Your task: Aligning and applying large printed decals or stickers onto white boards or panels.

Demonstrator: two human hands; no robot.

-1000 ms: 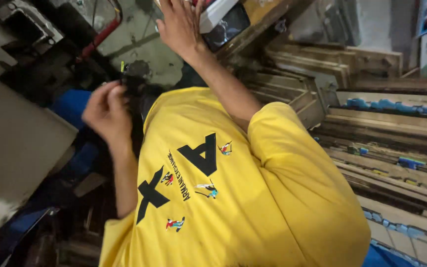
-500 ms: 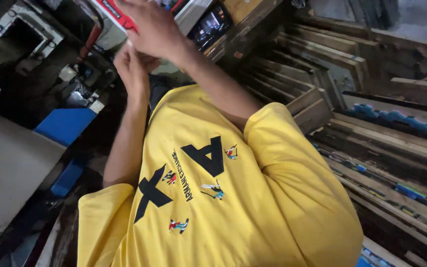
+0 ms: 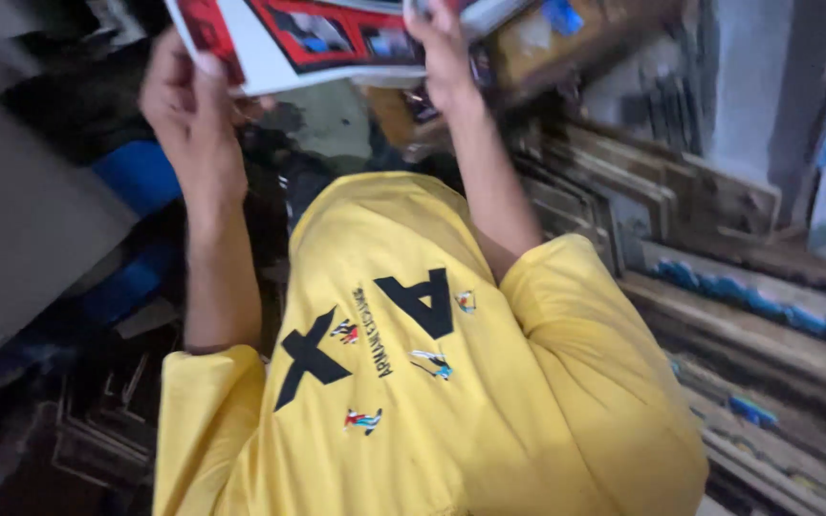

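In the head view, a glossy white printed sheet with red and black panels [image 3: 317, 38] is held up above the yellow shirt [image 3: 413, 382]. The left hand [image 3: 188, 115] and right hand [image 3: 442, 48] pinch its opposite edges, keeping it flat; its top is cropped, and the blurred fingertips are indistinct.

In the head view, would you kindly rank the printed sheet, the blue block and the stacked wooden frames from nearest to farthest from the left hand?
1. White printed sheet with red and black panels: gripped by the left hand, at top.
2. Blue block: just below that hand, on the left.
3. Stacked wooden frames: far across, on the right.
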